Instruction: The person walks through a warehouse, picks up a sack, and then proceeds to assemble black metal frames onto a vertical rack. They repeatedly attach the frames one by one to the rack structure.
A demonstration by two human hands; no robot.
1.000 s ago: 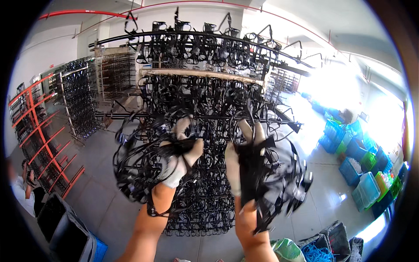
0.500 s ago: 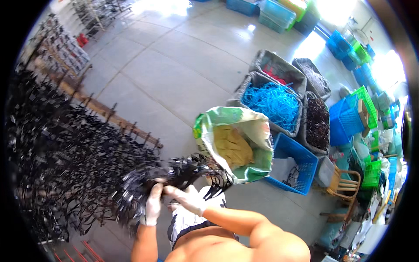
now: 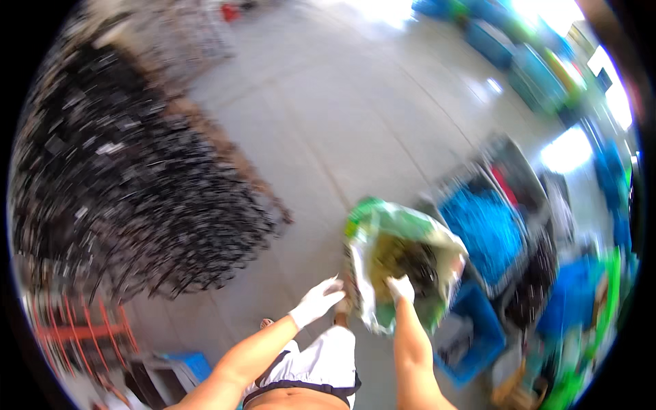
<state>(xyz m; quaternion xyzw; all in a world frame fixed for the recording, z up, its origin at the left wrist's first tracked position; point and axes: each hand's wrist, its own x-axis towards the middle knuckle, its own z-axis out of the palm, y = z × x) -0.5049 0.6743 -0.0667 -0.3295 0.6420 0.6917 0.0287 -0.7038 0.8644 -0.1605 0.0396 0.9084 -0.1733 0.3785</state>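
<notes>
Sack: white-and-green sack [image 3: 365, 277] stands on the floor [image 3: 307, 137], mouth up and wide, just ahead of the person's right leg. Placement puts the opening within easy reach, probably why it sits there.
Dark tangle: dark tangle [image 3: 418, 265] lies inside the sack, beside yellowish stuff [image 3: 384, 254]. Sack walls keep it together. Blur hides what its pieces are.
Right hand: white-gloved right hand [image 3: 402, 288] is at the mouth, forearm over the near rim, just beside the tangle. Can't tell whether its fingers pinch anything or touch the tangle; too smeared.
Left hand: white-gloved left hand [image 3: 318, 301] hangs left of the sack. Fingers loosely parted, nothing seen between them. Looks apart from the rim, though blur leaves contact uncertain.
Bins: blue strips [image 3: 482, 229] in a grey-lined bin right of the sack; blue crate [image 3: 497, 342] nearer the person. Separate containers likely keep materials from mixing.
Racks: black mass of hung pieces [image 3: 150, 205] at left, red rack [image 3: 78, 331] below it in view. Hanging presumably keeps pieces spaced and off the floor.
</notes>
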